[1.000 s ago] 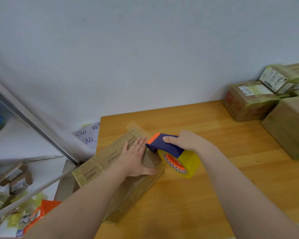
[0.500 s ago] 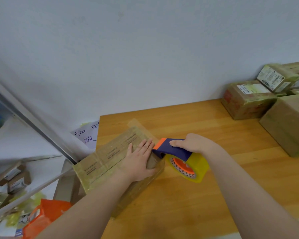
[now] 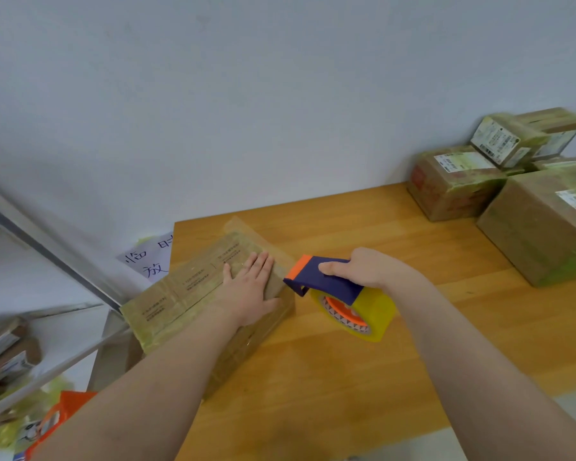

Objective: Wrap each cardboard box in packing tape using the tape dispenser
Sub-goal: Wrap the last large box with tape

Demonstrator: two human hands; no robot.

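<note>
Left hand (image 3: 250, 289) is lying flat, fingers straight and together, pressing down on the top of the cardboard box (image 3: 180, 297) near its right end. Right hand (image 3: 366, 269) is gripping the tape dispenser (image 3: 326, 282), fingers curled over its blue handle; the yellow tape roll (image 3: 376, 316) is hanging below the handle. The dispenser's orange nose is sitting just beside the box's right edge; cannot tell whether it is touching.

The box is lying at an angle on the left part of the wooden desk (image 3: 346, 387), with its near-left end overhanging the desk edge. A loose tape flap (image 3: 243, 227) is sticking out past its far end.

Taped boxes (image 3: 456, 188) are standing stacked at the desk's far right corner against a plain pale wall (image 3: 280, 111). A handwritten paper note (image 3: 150, 257) is showing left of the desk, beside a metal shelf rail (image 3: 47, 247).

Compared with one second ago: the dispenser's nose was lying over the box top next to the fingers; it is now off at the edge. The left hand is staying flat on the box.
</note>
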